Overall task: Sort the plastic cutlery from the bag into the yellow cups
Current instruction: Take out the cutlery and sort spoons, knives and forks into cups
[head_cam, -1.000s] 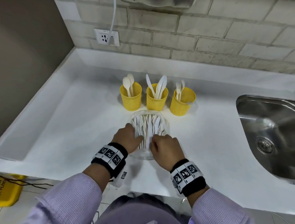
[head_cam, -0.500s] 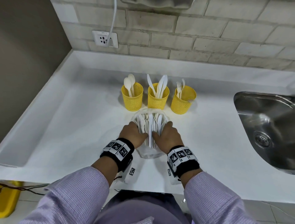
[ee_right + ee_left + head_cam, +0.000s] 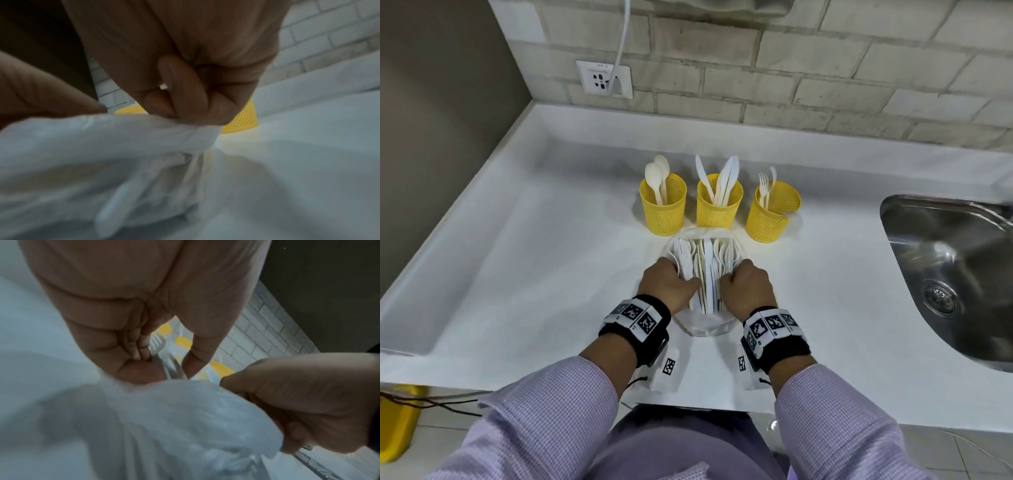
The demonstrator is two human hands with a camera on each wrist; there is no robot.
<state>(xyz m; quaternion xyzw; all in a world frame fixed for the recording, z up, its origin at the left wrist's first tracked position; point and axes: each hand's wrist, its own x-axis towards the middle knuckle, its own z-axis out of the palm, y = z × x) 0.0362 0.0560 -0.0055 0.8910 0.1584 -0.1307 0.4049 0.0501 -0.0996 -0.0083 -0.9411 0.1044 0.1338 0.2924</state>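
Note:
Three yellow mesh cups stand in a row on the white counter: the left cup point(image 3: 663, 209) holds spoons, the middle cup point(image 3: 719, 209) knives, the right cup point(image 3: 772, 216) forks. Just in front of them lies a clear plastic bag point(image 3: 705, 327) with several white cutlery pieces point(image 3: 705, 267). My left hand point(image 3: 671, 282) grips the bag's left edge with curled fingers point(image 3: 141, 369), white forks showing by the thumb. My right hand point(image 3: 743, 284) pinches the bag's right edge point(image 3: 185, 125). Most of each piece is hidden by the bag point(image 3: 185, 418) and my hands.
A steel sink point(image 3: 955, 274) is sunk into the counter at the right. A brick wall with an outlet point(image 3: 604, 78) and a cable stands behind the cups. The counter's front edge runs just below my wrists. A yellow object point(image 3: 397, 421) sits on the floor at left.
Both hands have slid forward along the bag, from its middle towards the end near the cups, and now hold its two sides. The cups have not moved.

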